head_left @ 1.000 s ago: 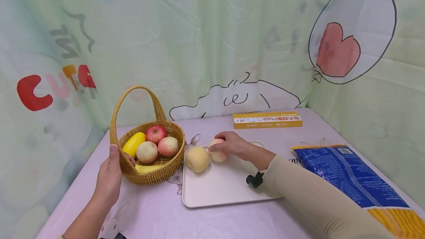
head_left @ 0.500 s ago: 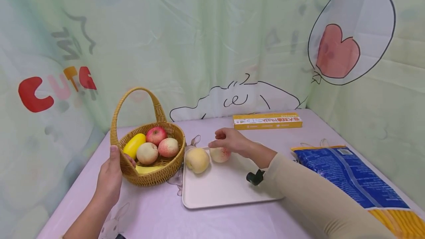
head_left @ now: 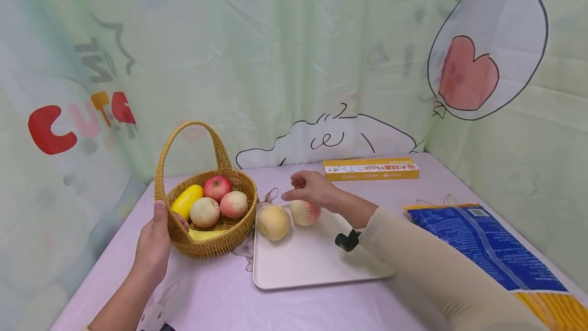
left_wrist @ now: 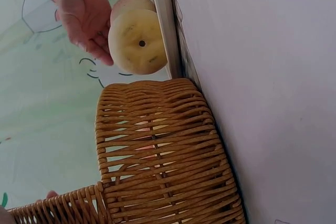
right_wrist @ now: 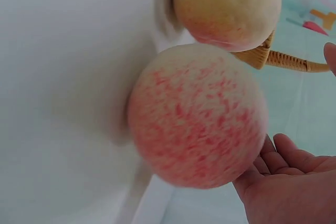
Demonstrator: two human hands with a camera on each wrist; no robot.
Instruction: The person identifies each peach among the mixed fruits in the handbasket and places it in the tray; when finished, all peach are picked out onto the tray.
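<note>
My left hand (head_left: 153, 246) grips the wicker basket (head_left: 216, 247) where its handle meets the rim, thumb outside and fingertips showing within. Inside the basket are a red apple (head_left: 217, 188), two peaches, one pale (head_left: 204, 212) and one pinkish (head_left: 234, 204), a yellow elongated fruit (head_left: 187, 201) and another yellow piece (head_left: 206, 234) partly hidden by the rim. A yellow peach (head_left: 274, 223) and a red-speckled peach (head_left: 305, 213) sit side by side on the white tray (head_left: 317, 264). My right hand (head_left: 317, 190) hovers just behind and above the speckled peach, fingers loosely bent, holding nothing.
A yellow pasta box (head_left: 371, 169) lies at the back of the table. To the right is a blue and yellow packet (head_left: 482, 244), partly behind my right sleeve (head_left: 427, 264). A printed curtain (head_left: 294, 55) encloses the table's back and sides.
My right hand has let go of the speckled peach, which stays on the tray, and has risen slightly away from it. The left hand keeps its hold on the basket.
</note>
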